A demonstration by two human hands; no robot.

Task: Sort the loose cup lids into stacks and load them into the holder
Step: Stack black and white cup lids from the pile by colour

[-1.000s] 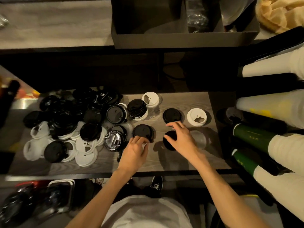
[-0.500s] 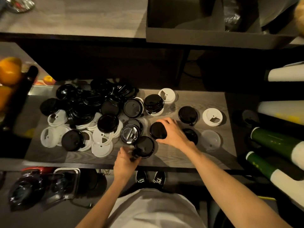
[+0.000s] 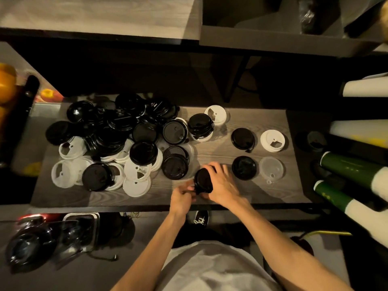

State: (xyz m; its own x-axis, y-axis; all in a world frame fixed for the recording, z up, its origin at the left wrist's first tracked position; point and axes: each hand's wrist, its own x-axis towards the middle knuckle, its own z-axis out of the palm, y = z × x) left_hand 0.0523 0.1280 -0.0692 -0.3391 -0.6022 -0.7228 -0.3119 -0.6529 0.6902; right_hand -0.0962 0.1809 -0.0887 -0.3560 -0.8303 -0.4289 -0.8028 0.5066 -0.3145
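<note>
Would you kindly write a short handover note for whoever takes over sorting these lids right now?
Hands: the left hand and the right hand both grip one small stack of black lids, held tilted just above the table.
Done: four small sorted spots sit to the right: two black lids, a white lid and a clear lid.
Left: the big mixed pile of black and white lids on the left is unsorted. Nothing can be seen loaded into a holder yet.
</note>
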